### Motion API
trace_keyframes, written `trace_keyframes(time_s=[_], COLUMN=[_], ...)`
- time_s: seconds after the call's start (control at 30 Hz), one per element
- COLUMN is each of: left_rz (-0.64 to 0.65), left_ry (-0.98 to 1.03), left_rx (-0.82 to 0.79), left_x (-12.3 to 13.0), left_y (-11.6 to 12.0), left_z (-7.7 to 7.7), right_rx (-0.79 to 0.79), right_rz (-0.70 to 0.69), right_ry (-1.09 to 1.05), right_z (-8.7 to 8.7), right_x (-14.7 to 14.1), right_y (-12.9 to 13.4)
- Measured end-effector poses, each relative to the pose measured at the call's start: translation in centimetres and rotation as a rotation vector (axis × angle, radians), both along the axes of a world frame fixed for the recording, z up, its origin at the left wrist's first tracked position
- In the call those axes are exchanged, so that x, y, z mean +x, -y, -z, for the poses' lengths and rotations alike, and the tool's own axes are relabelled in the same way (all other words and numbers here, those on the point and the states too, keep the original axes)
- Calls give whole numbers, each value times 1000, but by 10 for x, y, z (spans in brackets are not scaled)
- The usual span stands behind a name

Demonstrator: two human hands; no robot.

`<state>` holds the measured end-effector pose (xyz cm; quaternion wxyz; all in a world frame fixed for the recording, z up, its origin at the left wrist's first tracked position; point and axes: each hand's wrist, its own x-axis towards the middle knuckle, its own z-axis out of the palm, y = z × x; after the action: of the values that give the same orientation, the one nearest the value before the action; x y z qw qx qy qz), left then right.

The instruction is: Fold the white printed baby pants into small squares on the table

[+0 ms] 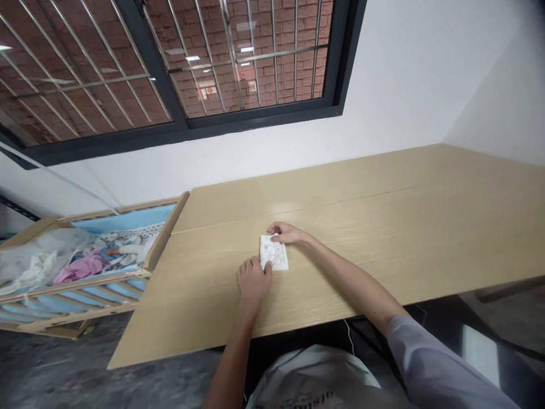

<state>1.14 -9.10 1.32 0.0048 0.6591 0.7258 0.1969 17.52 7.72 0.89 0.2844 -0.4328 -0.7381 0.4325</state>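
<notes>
As we look down, our left hand [254, 281] and our right hand [284, 232] pinch the small white packet [273, 253] by its edges, flat on the surface [383, 227], nearer the front edge.

Nursery-like room — wooden crib [85, 286], barred window [170, 57], pale wood table [383, 227]

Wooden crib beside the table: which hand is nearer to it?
Left. The left hand is at the crib-side edge of the white packet, nearer the wooden crib. The right hand is on the packet's top edge, farther away.
</notes>
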Motion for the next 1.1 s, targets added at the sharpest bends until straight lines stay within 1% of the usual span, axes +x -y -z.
trace_keyframes(time_s=[0.03,0.1,0.17,0.2,0.27,0.33,0.4,0.5,0.57,0.7,0.83,0.9,1.0,1.1], left_rz=[-7,4,69,113,189,226,239,242,243,230,223,213,190,188], left_ry=[-33,-37,-2,21,57,69,64,48,37,-7,-71,-97,-128,-155], left_rx=[11,65,150,186,204,148,71,21,32,62,74,82,79,48], left_x=[1,4,10,13,22,31,36,38,37,34,34,35,36,37], left_y=[2,10,20,26,39,49,56,58,57,56,56,57,60,61], left_z=[0,0,4,8,17,26,30,31,30,30,31,29,24,20], right_rx=[38,179,353,424,509,567,582,527,507,529,533,531,511,479], right_rz=[-4,-15,-49,-87,-210,-369,-499,-591,-611,-591,-538,-538,-537,-502], right_ry=[16,96,213,262,306,299,294,327,332,317,303,310,374,426], right_z=[0,-6,-16,-22,-34,-44,-48,-43,-35,-20,-17,-17,-14,-9], right_x=[3,8,12,13,12,10,9,9,11,16,21,22,25,26], right_y=[2,9,22,31,53,77,97,111,108,88,66,54,37,24])
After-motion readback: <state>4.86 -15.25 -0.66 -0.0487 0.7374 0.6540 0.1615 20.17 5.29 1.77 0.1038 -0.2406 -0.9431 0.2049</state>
